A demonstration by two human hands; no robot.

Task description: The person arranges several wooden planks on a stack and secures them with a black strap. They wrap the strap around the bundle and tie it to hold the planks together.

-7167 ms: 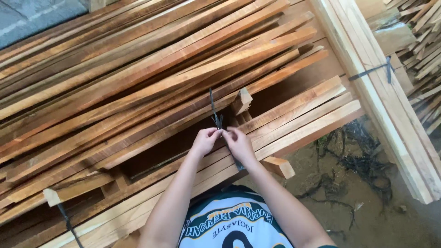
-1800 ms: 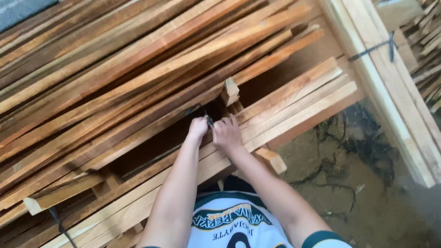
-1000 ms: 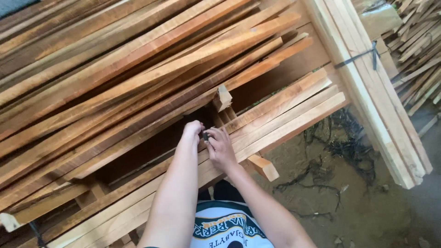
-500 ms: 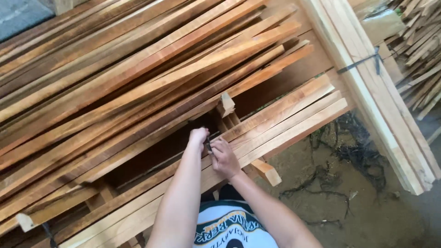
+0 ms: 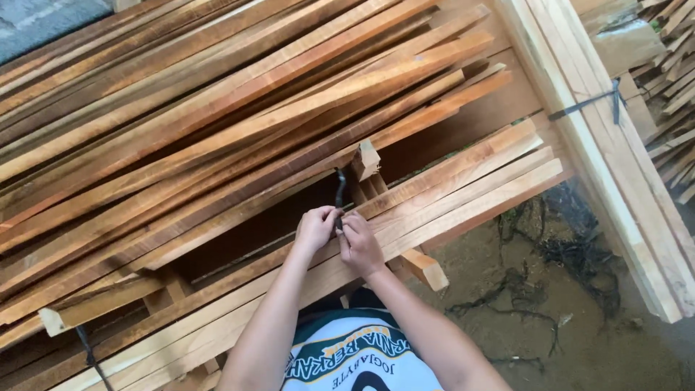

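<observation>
My left hand point(image 5: 316, 229) and my right hand point(image 5: 359, 243) meet over a bundle of long pale wooden slats point(image 5: 463, 190) at the near edge of a big stack. Both pinch a black strap point(image 5: 339, 194) that rises from between my fingers up toward a short upright wooden post point(image 5: 365, 161). The strap's lower end is hidden under my fingers. Behind it lies a dark gap between the slats and the reddish-brown planks point(image 5: 239, 123) piled above.
A strapped bundle of pale boards point(image 5: 601, 137) runs down the right side. More stacked slats point(image 5: 673, 43) lie at top right. Dirt ground with tangled black strap scraps point(image 5: 557, 282) is at lower right. A cross block point(image 5: 426, 269) sticks out below the slats.
Both hands have stayed together on the strap, shifting slightly. The strap now shows standing up above my fingers; the view itself has moved a little.
</observation>
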